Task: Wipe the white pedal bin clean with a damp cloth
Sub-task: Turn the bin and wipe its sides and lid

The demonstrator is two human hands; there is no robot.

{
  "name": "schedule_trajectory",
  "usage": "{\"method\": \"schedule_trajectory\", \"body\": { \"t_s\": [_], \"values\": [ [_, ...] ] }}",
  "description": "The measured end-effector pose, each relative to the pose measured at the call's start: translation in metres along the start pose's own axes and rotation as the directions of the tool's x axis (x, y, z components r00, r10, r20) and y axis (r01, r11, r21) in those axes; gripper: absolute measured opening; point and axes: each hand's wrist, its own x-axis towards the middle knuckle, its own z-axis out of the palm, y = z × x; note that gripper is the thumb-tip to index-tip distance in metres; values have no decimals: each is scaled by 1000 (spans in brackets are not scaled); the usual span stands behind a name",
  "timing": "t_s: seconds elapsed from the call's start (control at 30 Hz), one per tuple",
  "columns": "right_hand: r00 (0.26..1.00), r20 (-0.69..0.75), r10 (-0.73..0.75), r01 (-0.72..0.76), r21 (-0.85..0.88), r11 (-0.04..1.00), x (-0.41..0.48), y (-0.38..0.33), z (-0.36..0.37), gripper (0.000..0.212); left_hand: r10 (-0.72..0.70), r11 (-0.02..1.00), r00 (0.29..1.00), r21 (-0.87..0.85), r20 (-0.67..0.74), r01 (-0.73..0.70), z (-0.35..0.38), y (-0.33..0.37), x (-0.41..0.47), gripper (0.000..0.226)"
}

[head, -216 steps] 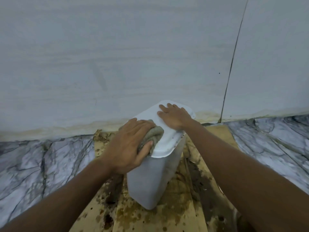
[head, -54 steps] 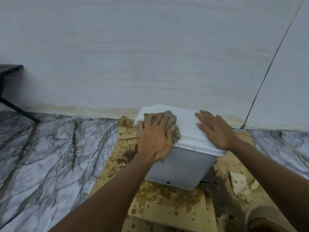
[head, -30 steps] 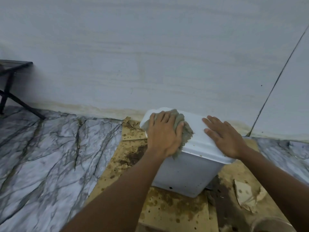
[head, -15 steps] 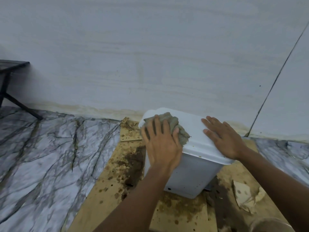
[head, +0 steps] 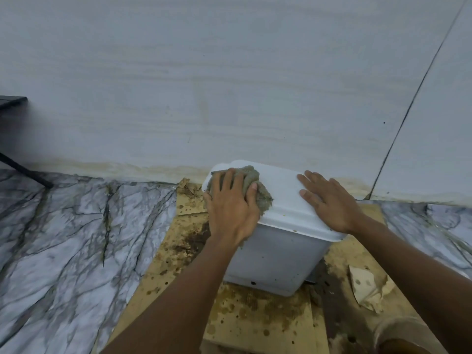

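Left hand (head: 231, 208) lies palm down on the left end of the lid (head: 283, 192) of the white bin (head: 275, 254), its forearm running up from the bottom edge of the view. Its fingers bend over a bunched grey-green cloth (head: 263, 198) and the thumb hooks round the cloth's right side, so the hand holds the cloth and presses it on the lid. Right hand (head: 329, 200) rests flat on the lid's right end, fingers straight, holding nothing; its forearm comes in from the lower right corner.

Most of the cloth is under the left palm. Only its far and right edges show, and a bit hangs below the lid's front rim by the wrist. The bin's left side is behind the left hand and arm. The pedal cannot be made out; a dark bit at the bin's lower right corner is too unclear to name. A round tan thing (head: 398, 333) at the bottom right is cut off by the edge. At the far left only a corner and a leg of a black frame (head: 23, 171) show.

The bin stands directly under both hands, on stained cardboard (head: 255, 318) laid on the marble-patterned floor (head: 63, 238), close to the pale wall (head: 204, 85). A crumpled scrap of paper (head: 367, 287) lies on the cardboard right of the bin.
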Motion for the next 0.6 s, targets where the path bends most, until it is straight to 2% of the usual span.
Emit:
{"method": "schedule_trajectory", "body": {
  "t_s": [0.1,0.23,0.33,0.4,0.5,0.6],
  "values": [
    [1000,-3,4,-4,-4,1000,1,-1,0,56,36,999,999,-4,-5,-36,2,-5,0,52],
    [1000,-2,7,-7,-3,1000,-1,0,0,56,42,996,999,82,-22,-40,4,9,-19,50],
    [1000,0,7,-7,1,1000,-1,-1,1,56,174,972,982,146,72,-183,9,23,-28,55],
    [1000,-1,4,-4,17,1000,0,-1,0,56,316,928,938,159,140,-336,7,24,-17,56],
    [1000,27,1,-3,92,996,0,2,-2,56,513,825,825,128,237,-550,-6,6,9,58],
    [997,63,-45,37,116,993,-3,2,-6,62,613,767,765,87,199,-636,-17,-24,22,57]
  ]
}}
